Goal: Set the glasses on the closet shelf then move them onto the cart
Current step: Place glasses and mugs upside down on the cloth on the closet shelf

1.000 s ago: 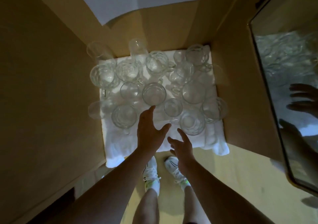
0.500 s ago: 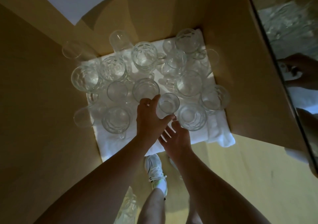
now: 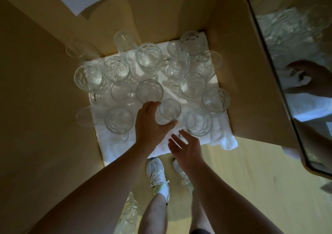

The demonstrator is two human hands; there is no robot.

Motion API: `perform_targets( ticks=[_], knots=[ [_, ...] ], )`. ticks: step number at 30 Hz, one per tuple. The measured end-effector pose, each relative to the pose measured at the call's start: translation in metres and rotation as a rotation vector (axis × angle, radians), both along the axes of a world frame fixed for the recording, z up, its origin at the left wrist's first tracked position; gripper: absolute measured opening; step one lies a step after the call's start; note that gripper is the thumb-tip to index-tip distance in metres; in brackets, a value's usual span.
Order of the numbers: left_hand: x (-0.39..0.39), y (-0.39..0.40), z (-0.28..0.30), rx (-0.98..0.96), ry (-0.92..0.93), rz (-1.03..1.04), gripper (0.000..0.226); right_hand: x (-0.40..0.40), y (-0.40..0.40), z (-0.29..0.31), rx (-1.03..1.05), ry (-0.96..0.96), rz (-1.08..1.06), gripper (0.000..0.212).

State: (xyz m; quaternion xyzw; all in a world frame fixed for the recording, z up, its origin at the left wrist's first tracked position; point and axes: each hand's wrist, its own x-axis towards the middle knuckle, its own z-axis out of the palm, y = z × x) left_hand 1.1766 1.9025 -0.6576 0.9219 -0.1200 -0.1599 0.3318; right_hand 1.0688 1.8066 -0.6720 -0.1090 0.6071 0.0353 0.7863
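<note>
Item: closet shelf (image 3: 251, 97), centre frame. Left hand (image 3: 150, 124) grips one tumbler (image 3: 168, 112); right hand (image 3: 185, 146) spread, empty. Next: lift clear towards cart.

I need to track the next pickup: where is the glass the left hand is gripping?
In the head view, the small glass sits near the front middle of the white cloth, gripped by the left hand, between two dimpled mugs.
</note>
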Motion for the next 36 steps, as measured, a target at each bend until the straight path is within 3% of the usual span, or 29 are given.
perform_targets(
  ticks=[5,11,14,18,22,36],
  knots=[
    [-0.015,0.009,0.023,-0.105,0.159,0.124,0.085,-0.018,-0.008,0.010,-0.084,0.093,0.128,0.017],
    [-0.019,0.013,0.052,-0.150,0.181,0.206,0.066,-0.019,-0.029,0.037,-0.178,0.120,0.382,0.023],
    [-0.020,0.013,0.077,-0.190,0.162,0.269,0.065,-0.012,-0.034,0.064,-0.244,0.112,0.518,0.022],
    [-0.018,0.017,0.112,-0.211,0.168,0.368,0.070,0.003,-0.043,0.108,-0.286,0.034,0.550,0.027],
    [-0.014,0.015,0.164,-0.214,0.095,0.425,0.070,0.026,-0.049,0.164,-0.337,-0.044,0.570,0.035],
    [0.004,0.020,0.386,-0.308,-0.213,0.561,0.061,0.103,-0.050,0.380,-0.599,-0.417,0.714,0.028]
  ],
)
